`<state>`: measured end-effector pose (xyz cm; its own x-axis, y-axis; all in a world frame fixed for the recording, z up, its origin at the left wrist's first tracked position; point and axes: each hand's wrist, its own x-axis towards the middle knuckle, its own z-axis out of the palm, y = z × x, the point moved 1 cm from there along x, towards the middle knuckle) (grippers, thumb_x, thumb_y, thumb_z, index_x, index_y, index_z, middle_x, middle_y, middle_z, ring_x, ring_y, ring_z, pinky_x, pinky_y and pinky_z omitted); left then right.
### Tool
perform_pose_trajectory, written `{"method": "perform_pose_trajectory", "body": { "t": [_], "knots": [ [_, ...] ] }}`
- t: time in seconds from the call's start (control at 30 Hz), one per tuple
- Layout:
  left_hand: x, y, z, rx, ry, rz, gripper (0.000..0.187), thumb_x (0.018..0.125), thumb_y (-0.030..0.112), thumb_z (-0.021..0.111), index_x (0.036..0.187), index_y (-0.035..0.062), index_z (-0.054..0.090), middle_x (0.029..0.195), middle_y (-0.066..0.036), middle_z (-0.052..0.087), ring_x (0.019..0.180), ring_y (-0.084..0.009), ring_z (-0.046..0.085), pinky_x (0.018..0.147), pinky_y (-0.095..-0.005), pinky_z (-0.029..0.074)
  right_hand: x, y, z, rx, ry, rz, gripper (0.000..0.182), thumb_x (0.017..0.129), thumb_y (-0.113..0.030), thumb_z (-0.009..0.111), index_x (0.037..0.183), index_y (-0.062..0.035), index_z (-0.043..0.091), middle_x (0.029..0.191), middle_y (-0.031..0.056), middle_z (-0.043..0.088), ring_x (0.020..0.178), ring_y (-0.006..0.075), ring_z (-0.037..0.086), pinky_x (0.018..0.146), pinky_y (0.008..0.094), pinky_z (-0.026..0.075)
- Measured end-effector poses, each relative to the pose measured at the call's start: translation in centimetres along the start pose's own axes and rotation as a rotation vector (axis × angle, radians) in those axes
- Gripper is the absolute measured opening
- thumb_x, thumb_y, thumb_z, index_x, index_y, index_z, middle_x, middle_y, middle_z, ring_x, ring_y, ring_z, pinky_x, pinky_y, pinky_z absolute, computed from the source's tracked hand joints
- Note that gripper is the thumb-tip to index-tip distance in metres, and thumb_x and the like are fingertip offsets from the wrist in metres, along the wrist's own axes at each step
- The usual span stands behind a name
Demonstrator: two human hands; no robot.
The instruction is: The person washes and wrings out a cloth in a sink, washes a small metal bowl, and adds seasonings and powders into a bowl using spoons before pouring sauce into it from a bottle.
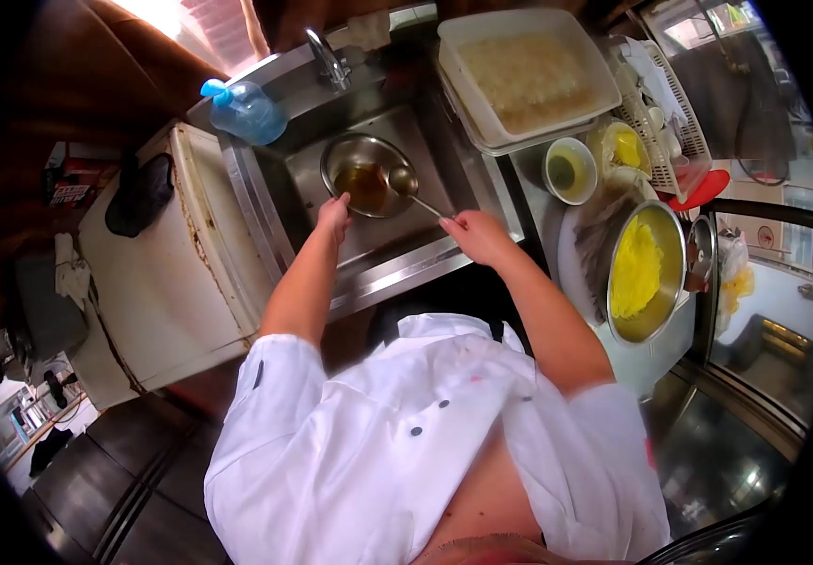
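Blue soap bottle [244,110] on sink corner, far left. Faucet [328,58] above steel sink [397,254]. Left hand [335,217] pinching near rim of metal bowl [363,175]; bowl sits in sink basin, brown liquid inside. Right hand [478,235] clenched around ladle [405,182] handle, scoop resting at bowl's right edge. Further right: white tray [520,75] of pale food, small cup [570,170], steel pan [647,273] with yellow shredded food.
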<state>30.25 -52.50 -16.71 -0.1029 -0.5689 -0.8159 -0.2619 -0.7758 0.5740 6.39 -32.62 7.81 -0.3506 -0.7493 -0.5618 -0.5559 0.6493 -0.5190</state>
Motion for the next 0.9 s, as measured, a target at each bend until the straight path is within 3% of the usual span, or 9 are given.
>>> {"method": "perform_pose_trajectory", "body": {
  "t": [0.1,0.2,0.27,0.33,0.4,0.47,0.63,0.7,0.9],
  "knots": [
    [2.2,-1.1,-0.2,0.163,-0.064,-0.146,0.043,0.093,0.029,0.062,0.12,-0.004,0.057,0.095,-0.015,0.063,0.064,-0.0228,0.054,0.058,-0.0399,0.049,0.0,3.1,0.7,0.083,0.039,0.019,0.041,0.093,-0.041,0.061,0.088,-0.0007,0.068,0.084,0.0188,0.068,0.081,0.0369,0.065,0.074,0.0436,0.05],
    [6.8,-1.5,-0.4,0.58,-0.144,-0.11,0.053,0.089,0.026,0.064,0.13,-0.0055,0.05,0.111,-0.022,0.062,0.087,-0.0349,0.063,0.076,-0.0467,0.053,-0.4,4.7,0.8,0.193,0.007,0.063,0.037,0.093,-0.036,0.063,0.088,0.0005,0.066,0.08,0.0171,0.066,0.076,0.0313,0.063,0.071,0.0398,0.049],
    [5.3,2.9,1.8,1.031,0.226,0.4,0.061,0.086,0.027,0.065,0.134,-0.0048,0.045,0.125,-0.027,0.057,0.117,-0.0424,0.056,0.094,-0.0477,0.048,-0.6,4.6,0.2,0.258,-0.024,0.111,0.034,0.094,-0.033,0.063,0.09,0.0003,0.065,0.076,0.0131,0.063,0.069,0.0232,0.058,0.066,0.0353,0.047],
    [1.2,10.3,4.2,0.787,0.242,0.777,0.069,0.086,0.026,0.066,0.142,-0.0007,0.036,0.135,-0.031,0.049,0.129,-0.0424,0.045,0.102,-0.0471,0.043,-0.7,5.1,0.8,0.335,0.025,0.106,0.033,0.095,-0.032,0.062,0.093,0.0005,0.065,0.074,0.0098,0.062,0.067,0.0189,0.055,0.065,0.033,0.045],
    [1.5,16.7,6.1,0.66,0.098,0.98,0.074,0.085,0.022,0.067,0.146,0.0025,0.03,0.13,-0.03,0.053,0.124,-0.0445,0.05,0.099,-0.0462,0.045,-0.4,5.1,1.1,0.397,0.05,0.114,0.033,0.096,-0.032,0.061,0.096,0.0009,0.064,0.074,0.0076,0.062,0.067,0.0163,0.054,0.064,0.0316,0.045],
    [5.9,20.7,8.0,0.607,0.07,1.101,0.08,0.084,0.013,0.069,0.15,0.0044,0.025,0.113,-0.02,0.063,0.102,-0.0327,0.063,0.088,-0.0402,0.052,-0.2,4.8,1.4,0.445,0.048,0.141,0.033,0.097,-0.032,0.061,0.098,0.0015,0.063,0.075,0.0063,0.063,0.069,0.0152,0.055,0.065,0.031,0.045],
    [4.0,24.5,10.7,-0.094,-0.321,0.623,0.055,0.089,0.005,0.056,0.141,0.009,0.039,0.102,-0.012,0.064,0.093,-0.0213,0.064,0.076,-0.0323,0.052,-0.2,4.4,2.9,0.565,0.025,0.2,0.034,0.098,-0.032,0.06,0.099,0.0015,0.064,0.079,0.0064,0.064,0.073,0.0141,0.057,0.068,0.0289,0.046],
    [5.4,20.3,10.7,-0.085,-0.384,0.669,0.043,0.09,0.004,0.052,0.132,0.0087,0.047,0.1,-0.009,0.065,0.089,-0.0181,0.064,0.075,-0.0293,0.051,-0.2,4.4,3.1,0.562,-0.009,0.232,0.033,0.098,-0.032,0.06,0.1,0.0013,0.064,0.082,0.0057,0.064,0.074,0.0138,0.057,0.07,0.0286,0.046],
    [2.3,7.8,9.7,-0.247,-0.403,0.039,0.024,0.092,0.016,0.061,0.115,0.0098,0.059,0.098,-0.004,0.063,0.085,-0.0157,0.062,0.072,-0.0298,0.051,0.2,5.0,3.4,0.638,-0.005,0.344,0.032,0.099,-0.032,0.058,0.096,-0.0004,0.064,0.08,0.0035,0.063,0.066,0.012,0.054,0.061,0.0273,0.044]
  ]
}}
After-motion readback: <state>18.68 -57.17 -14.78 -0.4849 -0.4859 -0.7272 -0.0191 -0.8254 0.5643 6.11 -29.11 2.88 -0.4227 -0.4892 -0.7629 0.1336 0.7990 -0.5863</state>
